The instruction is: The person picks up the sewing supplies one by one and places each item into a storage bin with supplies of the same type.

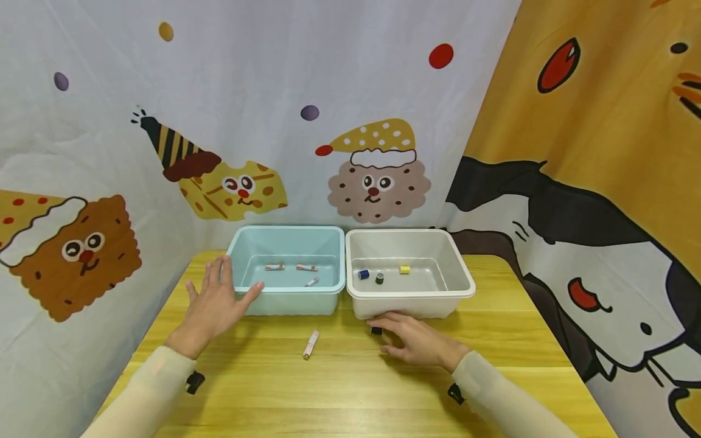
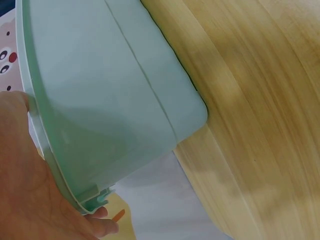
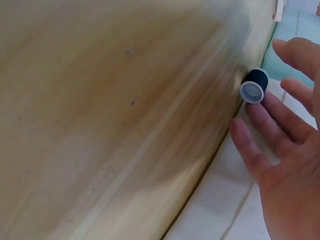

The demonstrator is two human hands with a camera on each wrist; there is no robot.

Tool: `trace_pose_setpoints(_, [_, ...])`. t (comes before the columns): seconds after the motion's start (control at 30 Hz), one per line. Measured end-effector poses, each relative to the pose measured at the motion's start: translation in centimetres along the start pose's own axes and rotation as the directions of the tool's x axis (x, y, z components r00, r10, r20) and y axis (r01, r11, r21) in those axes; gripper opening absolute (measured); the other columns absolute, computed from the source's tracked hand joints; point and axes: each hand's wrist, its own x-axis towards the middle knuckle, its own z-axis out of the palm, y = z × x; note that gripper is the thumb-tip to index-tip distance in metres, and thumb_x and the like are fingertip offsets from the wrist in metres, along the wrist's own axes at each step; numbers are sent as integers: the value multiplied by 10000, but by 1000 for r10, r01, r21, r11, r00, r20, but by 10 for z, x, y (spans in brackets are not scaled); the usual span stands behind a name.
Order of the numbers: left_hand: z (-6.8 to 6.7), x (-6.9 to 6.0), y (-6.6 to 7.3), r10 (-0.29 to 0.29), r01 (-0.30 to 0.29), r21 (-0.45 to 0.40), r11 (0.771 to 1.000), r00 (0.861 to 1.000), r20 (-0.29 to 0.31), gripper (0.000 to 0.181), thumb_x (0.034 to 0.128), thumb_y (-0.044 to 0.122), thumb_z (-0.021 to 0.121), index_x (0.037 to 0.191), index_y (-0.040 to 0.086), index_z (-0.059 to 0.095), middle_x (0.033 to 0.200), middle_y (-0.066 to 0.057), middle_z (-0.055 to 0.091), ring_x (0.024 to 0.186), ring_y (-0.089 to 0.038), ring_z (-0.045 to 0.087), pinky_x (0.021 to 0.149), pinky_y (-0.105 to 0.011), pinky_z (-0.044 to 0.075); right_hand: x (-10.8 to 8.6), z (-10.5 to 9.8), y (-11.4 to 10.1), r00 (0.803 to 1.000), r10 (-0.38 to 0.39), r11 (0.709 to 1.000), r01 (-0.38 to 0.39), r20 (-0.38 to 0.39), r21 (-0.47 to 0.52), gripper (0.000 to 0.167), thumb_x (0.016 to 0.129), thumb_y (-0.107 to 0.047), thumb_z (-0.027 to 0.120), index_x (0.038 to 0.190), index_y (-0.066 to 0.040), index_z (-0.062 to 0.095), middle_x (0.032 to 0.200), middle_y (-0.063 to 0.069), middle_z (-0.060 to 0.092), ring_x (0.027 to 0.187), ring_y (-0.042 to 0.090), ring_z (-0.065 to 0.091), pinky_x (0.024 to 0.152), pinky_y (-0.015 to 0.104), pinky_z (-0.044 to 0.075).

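Observation:
My left hand (image 1: 215,307) rests with spread fingers on the front left corner of the light blue bin (image 1: 290,302); the left wrist view shows the hand (image 2: 37,175) along the bin's rim (image 2: 47,145). My right hand (image 1: 418,340) is at a dark thread spool (image 1: 376,331) on the table, just before the white bin (image 1: 408,304). In the right wrist view, fingertips of the right hand (image 3: 285,135) touch or nearly touch the spool (image 3: 257,80), without curling round it. A small pale bundle (image 1: 310,345) lies on the table between the hands.
Inside the blue bin lie several small pale bundles (image 1: 306,267). The white bin holds a blue spool (image 1: 364,274), a dark spool (image 1: 380,278) and a yellow spool (image 1: 404,269). A printed curtain (image 1: 246,79) hangs behind the wooden table (image 1: 339,395).

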Motion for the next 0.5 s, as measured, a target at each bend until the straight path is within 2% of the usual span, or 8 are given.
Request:
trace_pose_setpoints(0.23, [0,0,0,-1,1,6,1000,1000,0,1260,1129,849,442,1822,-117,27,1915,-380,51,1763,-682,54,1244,-1029,33,1,4,1,999,6,1000,-5,37,-8,614,1087,-290,857,1656,-177,653,1632,21,690,1480,217,694,1285,471,576])
trace_pose_setpoints(0.37, [0,0,1,-2,2,11,1000,1000,7,1260,1130,846,444,1820,-121,26,1913,-383,56,1761,-683,58,1239,-1032,46,4,5,0,998,18,1000,-19,58,23,607,1090,-297,860,1654,-201,658,1585,-4,700,1393,151,702,1241,446,608])
trace_pose_setpoints(0.5, [-2,0,2,-1,1,8,1000,1000,7,1254,1134,836,450,1818,-125,23,1911,-384,62,1761,-683,61,1239,-1033,46,7,6,1,998,19,998,-22,67,51,591,1083,-302,870,1634,-210,677,1527,-16,710,1263,82,697,1152,370,643])
